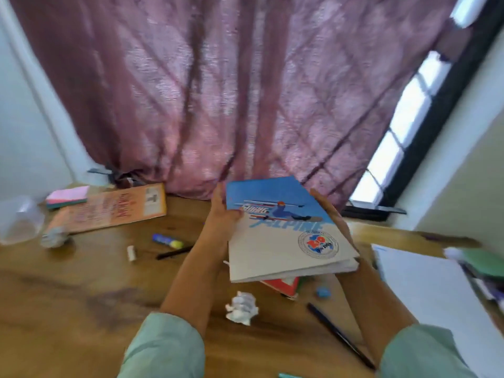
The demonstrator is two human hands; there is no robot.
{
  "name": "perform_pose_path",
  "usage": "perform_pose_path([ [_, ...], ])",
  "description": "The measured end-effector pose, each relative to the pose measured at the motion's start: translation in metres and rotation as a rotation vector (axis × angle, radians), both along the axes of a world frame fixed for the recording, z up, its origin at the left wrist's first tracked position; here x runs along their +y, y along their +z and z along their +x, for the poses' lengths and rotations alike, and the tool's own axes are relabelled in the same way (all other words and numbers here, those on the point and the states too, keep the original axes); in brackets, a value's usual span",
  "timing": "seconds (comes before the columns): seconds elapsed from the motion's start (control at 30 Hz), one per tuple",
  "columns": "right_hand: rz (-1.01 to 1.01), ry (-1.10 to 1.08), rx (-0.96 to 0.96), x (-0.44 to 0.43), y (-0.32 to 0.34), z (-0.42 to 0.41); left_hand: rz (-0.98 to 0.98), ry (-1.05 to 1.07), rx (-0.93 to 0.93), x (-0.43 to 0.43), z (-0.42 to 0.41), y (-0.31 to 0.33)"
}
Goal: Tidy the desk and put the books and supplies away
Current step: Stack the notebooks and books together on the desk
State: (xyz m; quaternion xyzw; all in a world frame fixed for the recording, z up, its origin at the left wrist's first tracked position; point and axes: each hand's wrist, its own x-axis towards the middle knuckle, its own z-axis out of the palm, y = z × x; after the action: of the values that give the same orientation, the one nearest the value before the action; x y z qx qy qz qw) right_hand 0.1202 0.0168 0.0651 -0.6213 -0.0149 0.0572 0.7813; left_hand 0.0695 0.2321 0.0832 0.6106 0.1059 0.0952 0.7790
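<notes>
Wood desk (pixel 81 296) | both hands (pixel 222 214) (pixel 334 216) grip notebook (pixel 283 233) above it

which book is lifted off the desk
The blue-and-white Alpine notebook, gripped by the left hand and right hand; the orange book lies flat on the desk.

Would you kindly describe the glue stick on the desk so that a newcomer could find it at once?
Start at the purple curtain behind the wooden desk. Nearer than the orange book at its back left, the glue stick lies beside a black pen. It alone is blue with a yellow end.
</notes>
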Motion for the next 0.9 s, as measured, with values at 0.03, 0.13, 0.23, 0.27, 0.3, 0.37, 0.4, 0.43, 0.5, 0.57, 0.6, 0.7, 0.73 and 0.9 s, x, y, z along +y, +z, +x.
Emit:
perform_pose_path([
  [0.03,-0.074,-0.001,0.007,-0.019,0.002,-0.007,0.038,-0.040,-0.028,-0.016,0.008,-0.011],
  [0.13,-0.033,-0.090,0.183,-0.094,-0.009,-0.027,0.120,-0.118,-0.049,-0.082,0.019,-0.027],
  [0.23,-0.157,-0.047,0.311,-0.153,-0.016,-0.053,0.179,-0.115,-0.019,-0.151,0.030,-0.047],
  [0.27,-0.245,-0.116,0.302,-0.170,-0.021,-0.059,0.201,-0.135,-0.005,-0.173,0.032,-0.056],
  [0.3,-0.329,-0.191,0.297,-0.186,-0.025,-0.066,0.218,-0.167,0.011,-0.196,0.029,-0.061],
  [0.37,-0.456,-0.338,0.301,-0.218,-0.035,-0.079,0.181,-0.278,0.041,-0.238,0.027,-0.075],
  [0.4,-0.534,-0.386,0.308,-0.232,-0.041,-0.084,0.136,-0.350,0.059,-0.257,0.024,-0.081],
  [0.43,-0.637,-0.416,0.319,-0.245,-0.046,-0.090,0.129,-0.422,0.099,-0.274,0.020,-0.087],
  [0.5,-0.791,-0.456,0.359,-0.265,-0.054,-0.101,0.229,-0.521,0.174,-0.304,0.014,-0.103],
  [0.57,-0.881,-0.507,0.384,-0.279,-0.064,-0.109,0.402,-0.586,0.232,-0.323,0.003,-0.117],
  [0.6,-0.927,-0.525,0.388,-0.281,-0.067,-0.112,0.492,-0.630,0.239,-0.329,-0.002,-0.124],
  [0.7,-1.089,-0.564,0.411,-0.280,-0.084,-0.118,0.710,-0.693,0.203,-0.336,-0.014,-0.136],
  [0.73,-1.102,-0.569,0.428,-0.279,-0.089,-0.119,0.746,-0.672,0.181,-0.337,-0.016,-0.140],
  [0.9,-1.149,-0.544,0.392,-0.274,-0.099,-0.119,0.887,-0.587,0.092,-0.334,-0.025,-0.152],
])
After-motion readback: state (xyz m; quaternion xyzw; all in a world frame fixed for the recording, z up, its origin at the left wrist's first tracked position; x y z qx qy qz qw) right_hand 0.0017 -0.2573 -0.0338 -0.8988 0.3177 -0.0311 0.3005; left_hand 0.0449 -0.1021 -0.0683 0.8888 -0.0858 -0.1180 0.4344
